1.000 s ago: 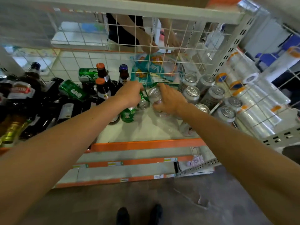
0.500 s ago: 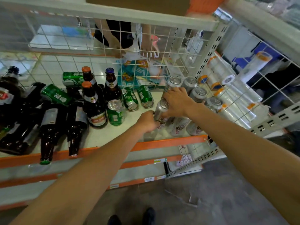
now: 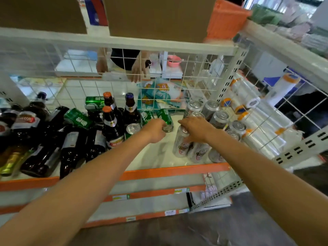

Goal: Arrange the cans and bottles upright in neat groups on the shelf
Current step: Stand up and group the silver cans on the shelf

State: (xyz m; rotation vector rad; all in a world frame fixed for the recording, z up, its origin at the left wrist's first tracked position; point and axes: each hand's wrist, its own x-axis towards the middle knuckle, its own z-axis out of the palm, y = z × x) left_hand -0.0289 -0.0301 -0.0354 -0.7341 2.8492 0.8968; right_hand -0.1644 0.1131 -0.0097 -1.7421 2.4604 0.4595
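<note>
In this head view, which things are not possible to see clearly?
Head view only:
1. Left hand: its back hides the fingers; contact with the green can unclear.
2. Right hand: covers the top of the silver can; grip unclear.
3. Leftmost bottles: cut off by the frame edge.
4. Price tags: too small and blurred to read.

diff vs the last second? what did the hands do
The silver can went right from the middle and now stands front left of the other silver cans. The left hand came off it and moved back-left to the lying green can; grip there unclear. The right hand still holds the silver can's top. The bottles are unmoved.
</note>
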